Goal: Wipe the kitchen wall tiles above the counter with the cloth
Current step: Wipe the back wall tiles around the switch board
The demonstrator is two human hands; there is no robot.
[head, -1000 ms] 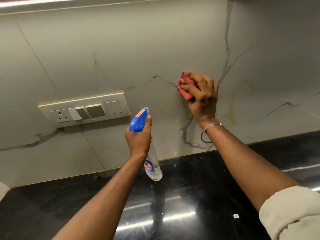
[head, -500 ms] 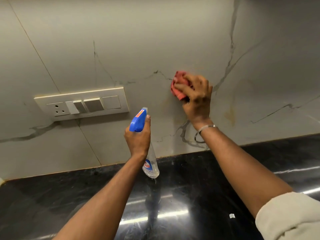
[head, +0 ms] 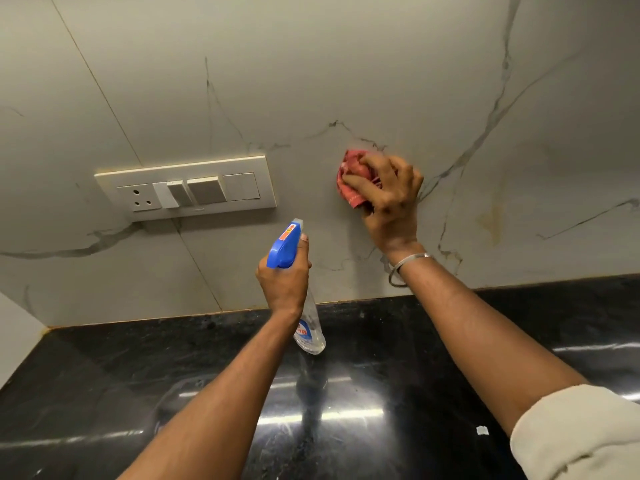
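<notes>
My right hand [head: 389, 199] presses a bunched red cloth [head: 351, 180] flat against the grey marble-look wall tiles [head: 311, 81], a little right of centre. Only the cloth's left part shows past my fingers. My left hand [head: 284, 282] grips a clear spray bottle [head: 310, 327] with a blue trigger head [head: 284, 247], held upright above the counter and just below-left of the cloth, its nozzle facing the wall.
A white switch plate [head: 187, 187] with a socket and rocker switches sits on the wall left of the cloth. Yellowish stains [head: 491, 220] mark the tile to the right. A glossy black counter [head: 346, 393] runs below, with a small white scrap [head: 482, 430] on it.
My right hand with the cloth has slid left and slightly down along the tile. The left hand keeps the bottle in much the same spot. The camera view has tilted a bit.
</notes>
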